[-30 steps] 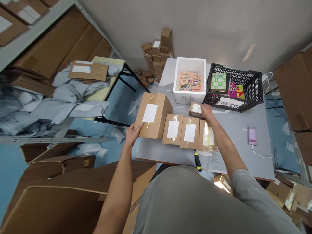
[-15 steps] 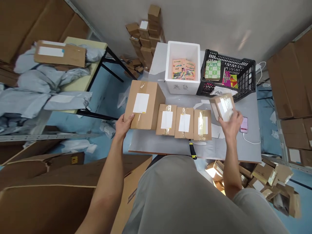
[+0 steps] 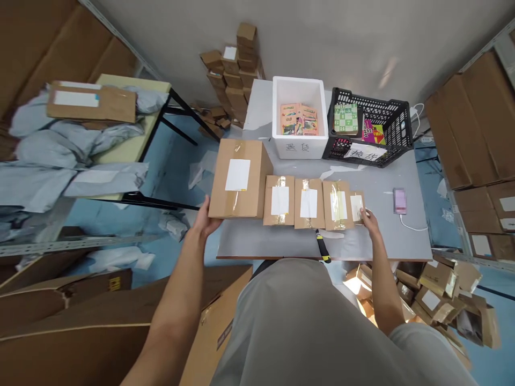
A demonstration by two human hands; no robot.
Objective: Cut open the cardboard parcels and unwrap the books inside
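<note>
Cardboard small box [image 3: 356, 206], aloft half a second ago, now on table [image 3: 265, 242] – right hand [image 3: 369, 220] grips its right edge. Row [image 3: 309, 203] thus five long. Left hand [image 3: 206, 220] touches big box [image 3: 240, 201] – grip unclear.

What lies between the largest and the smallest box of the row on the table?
In the head view, three taped boxes sit side by side between them.

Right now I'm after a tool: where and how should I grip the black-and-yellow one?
Take the black-and-yellow tool by its handle, probably from the table's front edge: that end points there; the other lies near the cartons.
</note>
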